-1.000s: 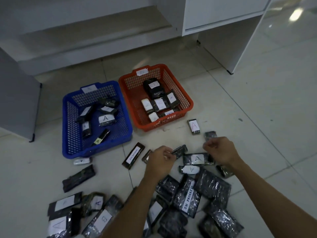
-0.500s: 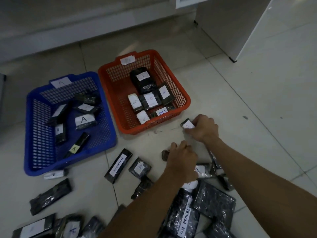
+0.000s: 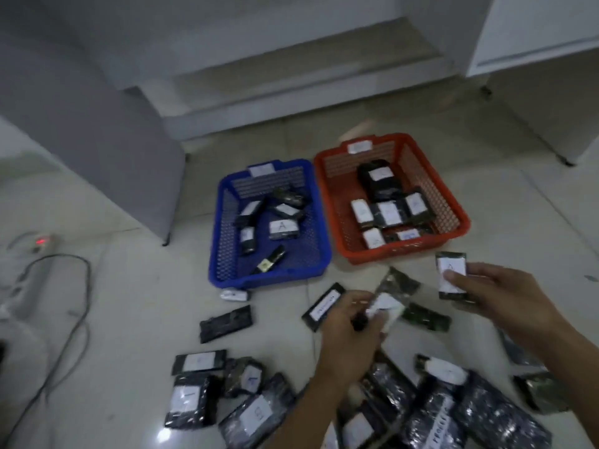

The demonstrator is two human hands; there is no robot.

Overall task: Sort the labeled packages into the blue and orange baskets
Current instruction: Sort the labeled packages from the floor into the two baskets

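Both hands now lifted off floor, left hand [image 3: 348, 322] gripping blurred package [image 3: 390, 296], right hand [image 3: 505, 299] gripping A-labeled package [image 3: 451, 275].

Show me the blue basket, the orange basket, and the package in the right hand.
blue basket [image 3: 270, 280]: head view, on its near rim.
orange basket [image 3: 393, 254]: head view, on its near wall.
package in the right hand [image 3: 451, 275]: head view, on its white label.

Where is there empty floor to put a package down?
Bare tile lies between the black cable and the blue plastic basket, and right of the orange plastic basket. The heap of black wrapped packages below is crowded.
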